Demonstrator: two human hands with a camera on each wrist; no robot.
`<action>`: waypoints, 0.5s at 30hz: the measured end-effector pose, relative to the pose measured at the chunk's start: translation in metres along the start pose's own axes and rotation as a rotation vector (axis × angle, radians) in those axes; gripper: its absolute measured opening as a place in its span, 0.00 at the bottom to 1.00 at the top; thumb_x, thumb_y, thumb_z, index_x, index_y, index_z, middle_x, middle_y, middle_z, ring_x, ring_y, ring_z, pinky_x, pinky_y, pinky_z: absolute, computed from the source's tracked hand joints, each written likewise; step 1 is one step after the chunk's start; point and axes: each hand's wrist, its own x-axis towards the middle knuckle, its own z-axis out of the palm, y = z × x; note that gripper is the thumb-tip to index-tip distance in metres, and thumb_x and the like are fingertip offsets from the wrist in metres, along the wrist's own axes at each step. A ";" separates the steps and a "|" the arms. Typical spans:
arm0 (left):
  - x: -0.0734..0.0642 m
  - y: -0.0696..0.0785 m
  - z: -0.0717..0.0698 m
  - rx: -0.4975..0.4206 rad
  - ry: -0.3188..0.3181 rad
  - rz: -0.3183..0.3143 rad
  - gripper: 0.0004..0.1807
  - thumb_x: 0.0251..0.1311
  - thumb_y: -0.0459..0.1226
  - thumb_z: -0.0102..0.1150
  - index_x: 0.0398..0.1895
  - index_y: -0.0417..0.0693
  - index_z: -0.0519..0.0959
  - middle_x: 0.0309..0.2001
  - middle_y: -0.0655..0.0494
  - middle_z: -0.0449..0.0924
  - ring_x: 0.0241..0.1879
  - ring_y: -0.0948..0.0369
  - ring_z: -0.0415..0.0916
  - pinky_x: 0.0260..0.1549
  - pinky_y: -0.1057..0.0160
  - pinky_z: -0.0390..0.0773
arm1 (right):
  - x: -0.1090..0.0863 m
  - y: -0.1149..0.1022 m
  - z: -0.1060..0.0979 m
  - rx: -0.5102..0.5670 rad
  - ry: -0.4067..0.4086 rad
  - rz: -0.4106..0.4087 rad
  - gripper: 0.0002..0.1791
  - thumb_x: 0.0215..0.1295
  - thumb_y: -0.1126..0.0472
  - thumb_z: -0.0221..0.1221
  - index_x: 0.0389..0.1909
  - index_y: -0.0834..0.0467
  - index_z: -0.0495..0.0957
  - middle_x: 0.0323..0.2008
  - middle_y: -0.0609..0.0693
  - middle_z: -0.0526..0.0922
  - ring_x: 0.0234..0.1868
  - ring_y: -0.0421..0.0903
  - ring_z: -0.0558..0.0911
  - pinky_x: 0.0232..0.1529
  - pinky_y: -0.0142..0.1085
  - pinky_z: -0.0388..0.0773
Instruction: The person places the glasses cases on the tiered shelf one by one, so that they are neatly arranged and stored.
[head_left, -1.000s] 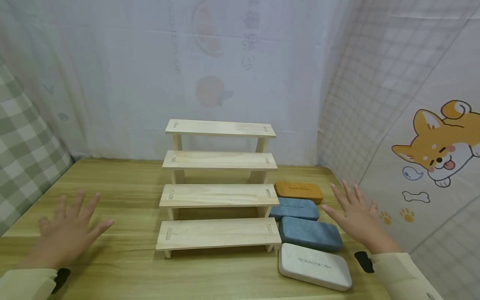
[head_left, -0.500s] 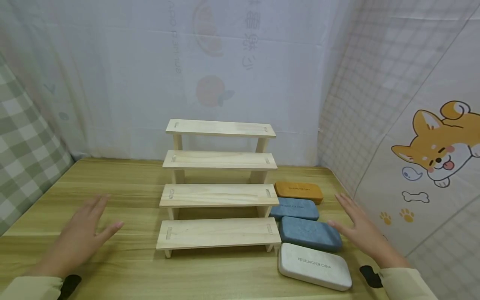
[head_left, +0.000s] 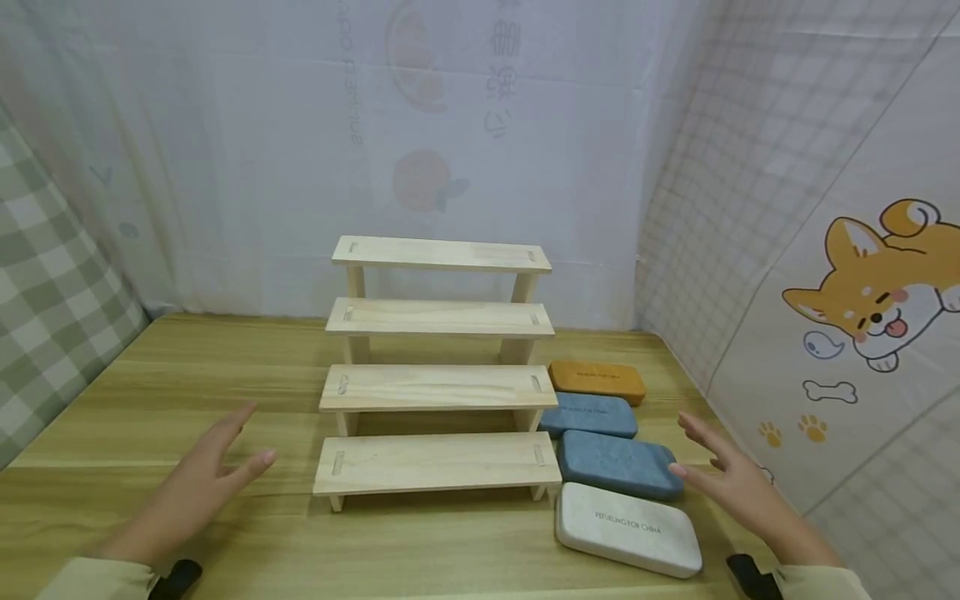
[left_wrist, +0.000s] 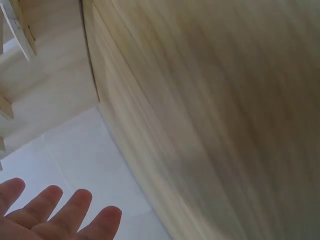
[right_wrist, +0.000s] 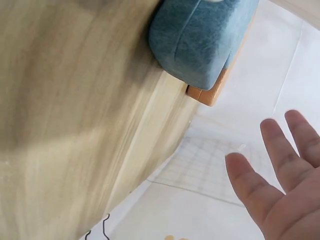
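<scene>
My left hand (head_left: pixel 197 490) hovers over the table left of a pale wooden four-step stand, its fingers extended and nothing in them; the lowest shelf (head_left: pixel 437 463) of that stand is nearest. On the right side my right hand (head_left: pixel 742 492) is held with fingers loosely straight, just right of a column of glasses cases. From front to back these are a white case (head_left: pixel 628 530) with printed lettering, a blue case (head_left: pixel 619 465), another blue case (head_left: pixel 588 415) partly behind the stand, and an orange case (head_left: pixel 597 381). In the right wrist view, a blue case (right_wrist: pixel 192 45) overlaps an orange one.
The wooden table (head_left: pixel 247 358) carries everything. A white curtain (head_left: pixel 225 167) closes off its back edge. Green checked cloth (head_left: pixel 52 317) hangs at the left, and a pale cloth with a cartoon dog (head_left: pixel 885 292) hangs along the right.
My left hand has moved right toward the stand and turned from palm-down to more sideways. My right hand has turned likewise and come slightly nearer to me. Stand and cases stay where they were.
</scene>
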 end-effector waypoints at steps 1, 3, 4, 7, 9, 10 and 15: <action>0.000 0.001 0.002 -0.005 -0.003 -0.001 0.43 0.70 0.49 0.50 0.76 0.38 0.42 0.71 0.27 0.45 0.65 0.29 0.50 0.51 0.27 0.60 | -0.001 0.001 0.000 0.002 0.007 -0.013 0.40 0.67 0.58 0.59 0.74 0.61 0.51 0.68 0.68 0.61 0.66 0.46 0.64 0.52 0.64 0.64; 0.001 0.004 0.006 -0.020 -0.006 0.003 0.41 0.71 0.48 0.50 0.75 0.35 0.45 0.70 0.28 0.48 0.63 0.30 0.55 0.49 0.30 0.65 | -0.004 0.005 0.000 -0.008 0.027 -0.046 0.38 0.67 0.60 0.59 0.73 0.62 0.54 0.65 0.65 0.67 0.60 0.29 0.65 0.52 0.55 0.69; 0.001 0.006 0.007 -0.034 -0.012 0.001 0.40 0.71 0.47 0.49 0.75 0.34 0.45 0.70 0.27 0.49 0.62 0.31 0.57 0.48 0.31 0.67 | -0.005 0.007 0.000 -0.008 0.035 -0.064 0.36 0.66 0.61 0.59 0.72 0.63 0.56 0.64 0.60 0.69 0.56 0.23 0.64 0.51 0.50 0.72; 0.001 0.009 0.011 -0.101 -0.039 -0.022 0.39 0.72 0.47 0.48 0.74 0.33 0.46 0.70 0.28 0.51 0.62 0.32 0.60 0.48 0.36 0.71 | -0.009 0.011 0.000 0.011 0.034 -0.094 0.34 0.66 0.64 0.59 0.70 0.66 0.59 0.59 0.41 0.72 0.53 0.15 0.63 0.45 0.34 0.76; 0.001 0.012 0.013 -0.155 -0.053 -0.042 0.39 0.72 0.46 0.48 0.74 0.33 0.46 0.69 0.28 0.53 0.62 0.32 0.61 0.48 0.39 0.74 | -0.012 0.013 0.000 0.040 0.017 -0.088 0.32 0.66 0.64 0.58 0.69 0.67 0.60 0.57 0.32 0.69 0.52 0.16 0.64 0.43 0.28 0.75; 0.001 0.013 0.014 -0.177 -0.057 -0.052 0.38 0.72 0.46 0.48 0.74 0.33 0.46 0.69 0.29 0.54 0.62 0.33 0.62 0.47 0.40 0.75 | -0.014 0.014 0.000 0.054 0.010 -0.081 0.32 0.67 0.65 0.58 0.69 0.68 0.60 0.55 0.29 0.69 0.52 0.17 0.66 0.43 0.28 0.76; 0.003 0.016 0.019 -0.251 -0.061 -0.057 0.36 0.72 0.43 0.48 0.73 0.32 0.48 0.66 0.28 0.58 0.59 0.34 0.67 0.43 0.50 0.80 | -0.020 0.018 0.000 0.145 -0.078 -0.029 0.28 0.70 0.65 0.54 0.68 0.69 0.60 0.53 0.29 0.74 0.51 0.21 0.71 0.42 0.26 0.75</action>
